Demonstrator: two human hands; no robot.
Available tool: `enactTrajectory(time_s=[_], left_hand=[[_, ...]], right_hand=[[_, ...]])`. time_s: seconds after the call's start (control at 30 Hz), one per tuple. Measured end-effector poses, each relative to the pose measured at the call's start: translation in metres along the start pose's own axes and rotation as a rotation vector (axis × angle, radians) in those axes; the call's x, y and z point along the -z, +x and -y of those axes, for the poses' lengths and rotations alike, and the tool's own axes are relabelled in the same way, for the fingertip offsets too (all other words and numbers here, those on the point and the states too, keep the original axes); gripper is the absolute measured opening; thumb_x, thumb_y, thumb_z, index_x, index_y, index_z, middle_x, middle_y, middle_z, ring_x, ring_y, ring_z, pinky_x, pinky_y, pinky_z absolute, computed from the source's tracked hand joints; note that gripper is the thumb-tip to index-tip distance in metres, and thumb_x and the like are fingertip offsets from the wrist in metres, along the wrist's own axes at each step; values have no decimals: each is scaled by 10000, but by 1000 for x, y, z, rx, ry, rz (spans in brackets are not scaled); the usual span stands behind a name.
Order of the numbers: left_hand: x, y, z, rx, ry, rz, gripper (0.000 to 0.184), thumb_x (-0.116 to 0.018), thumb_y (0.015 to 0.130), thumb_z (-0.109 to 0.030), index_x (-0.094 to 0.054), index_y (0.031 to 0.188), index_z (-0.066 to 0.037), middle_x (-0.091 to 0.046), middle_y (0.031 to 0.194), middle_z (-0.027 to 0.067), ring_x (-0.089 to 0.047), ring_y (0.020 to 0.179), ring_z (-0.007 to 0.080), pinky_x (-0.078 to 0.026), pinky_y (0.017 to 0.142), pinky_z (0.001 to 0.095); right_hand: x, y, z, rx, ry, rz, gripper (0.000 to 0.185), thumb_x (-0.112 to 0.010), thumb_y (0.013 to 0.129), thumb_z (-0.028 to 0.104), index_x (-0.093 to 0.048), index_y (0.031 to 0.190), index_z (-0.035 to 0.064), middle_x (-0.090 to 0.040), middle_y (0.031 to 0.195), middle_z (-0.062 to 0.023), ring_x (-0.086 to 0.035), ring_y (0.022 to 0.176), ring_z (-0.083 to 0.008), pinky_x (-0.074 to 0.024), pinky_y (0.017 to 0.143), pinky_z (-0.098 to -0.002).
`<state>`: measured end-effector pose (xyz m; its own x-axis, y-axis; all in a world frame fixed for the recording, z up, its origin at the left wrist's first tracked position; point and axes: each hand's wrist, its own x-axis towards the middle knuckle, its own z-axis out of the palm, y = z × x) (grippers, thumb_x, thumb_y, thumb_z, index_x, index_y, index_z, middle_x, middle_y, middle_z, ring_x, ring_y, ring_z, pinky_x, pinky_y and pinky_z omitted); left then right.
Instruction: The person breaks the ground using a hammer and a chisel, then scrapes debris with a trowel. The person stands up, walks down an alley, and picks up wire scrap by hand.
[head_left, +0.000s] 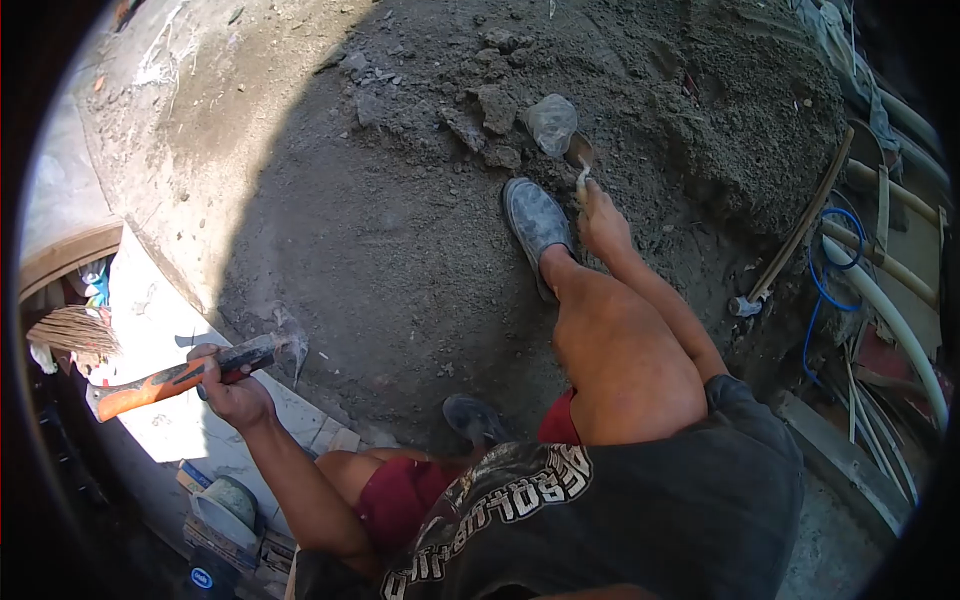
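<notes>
My left hand (237,393) is wrapped round the handle of a hammer (180,384), orange and black, whose metal head points right above the ground. A second dark, thin item shows under those fingers, too small to name. On the other side, my right hand (604,222) grips the pale handle of a trowel (580,155), its brown blade partly hidden. Beside the blade lies a crumpled clear plastic bag (551,124) on the soil. My right shoe (537,217) stands just left of the trowel handle.
Loose dark soil (740,110) is heaped at the upper right, with lumps near the bag. White tiles (165,300) edge the left side, near a straw broom (72,330) and a bucket (228,502). Pipes (890,310), a wooden stick (805,215) and blue tubing (822,285) lie right.
</notes>
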<state>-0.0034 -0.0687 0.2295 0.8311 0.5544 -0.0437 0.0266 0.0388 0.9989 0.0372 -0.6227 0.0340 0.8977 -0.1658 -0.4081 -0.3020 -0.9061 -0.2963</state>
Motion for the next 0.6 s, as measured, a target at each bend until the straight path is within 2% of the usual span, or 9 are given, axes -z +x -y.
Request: enactTrajectory(time_s=[0.07, 0.1, 0.2, 0.27, 0.33, 0.37, 0.43, 0.6], left_hand=[[-1, -4, -4, 0, -13, 32, 214, -515, 899, -231, -542, 1029, -63, -489, 827, 34, -475, 691, 117, -394, 620, 256], [-3, -7, -5, 14, 6, -2, 208, -516, 898, -229, -536, 1028, -68, -480, 839, 25, -475, 707, 112, -393, 624, 253], [-16, -9, -1, -18, -5, -96, 183, -514, 896, -223, -521, 1015, -84, -443, 854, 3, -460, 726, 93, -383, 639, 240], [-16, -13, 0, 78, 12, -66, 176, -506, 892, -219, -515, 1011, -90, -431, 870, -2, -444, 725, 85, -371, 641, 234], [-23, -13, 1, 62, -20, -81, 170, -501, 888, -213, -516, 1005, -91, -432, 868, -3, -435, 726, 80, -364, 634, 234], [-21, -13, 3, 42, 2, -60, 172, -502, 884, -211, -517, 1004, -89, -433, 863, -3, -435, 713, 79, -364, 627, 235], [-18, -12, -2, 20, 35, -56, 174, -503, 880, -210, -518, 1003, -87, -435, 858, -2, -434, 700, 78, -363, 620, 236], [-11, -11, -8, 0, 23, -60, 196, -510, 866, -198, -526, 1020, -76, -443, 872, 7, -432, 657, 77, -367, 602, 236]], right_hand=[[11, 19, 3, 20, 65, -193, 652, -599, 871, 141, -322, 1457, 68, -538, 1304, -234, -572, 1124, -445, -477, 907, -521], [36, 29, 22, -61, 90, -200, 649, -592, 875, 141, -324, 1464, 104, -551, 1290, -223, -573, 1128, -435, -479, 909, -516], [70, 103, 32, -98, 41, -254, 631, -593, 880, 147, -336, 1455, 122, -567, 1267, -220, -578, 1134, -422, -483, 913, -511], [80, 151, 35, -82, -18, -282, 621, -598, 870, 122, -348, 1438, 107, -582, 1238, -219, -604, 1093, -419, -491, 897, -518], [87, 180, 44, -144, -200, -94, 611, -591, 863, 110, -358, 1428, 117, -581, 1236, -215, -624, 1051, -424, -502, 873, -518], [89, 185, 47, -130, -203, -110, 611, -591, 863, 110, -358, 1428, 117, -581, 1236, -215, -624, 1051, -424, -502, 873, -518], [78, 168, 56, 142, -332, -26, 617, -582, 862, 113, -358, 1436, 138, -581, 1237, -205, -632, 1025, -434, -511, 857, -519], [102, 145, 42, 182, -212, -108, 607, -560, 881, 144, -350, 1450, 142, -564, 1283, -200, -617, 1055, -437, -504, 863, -523]])
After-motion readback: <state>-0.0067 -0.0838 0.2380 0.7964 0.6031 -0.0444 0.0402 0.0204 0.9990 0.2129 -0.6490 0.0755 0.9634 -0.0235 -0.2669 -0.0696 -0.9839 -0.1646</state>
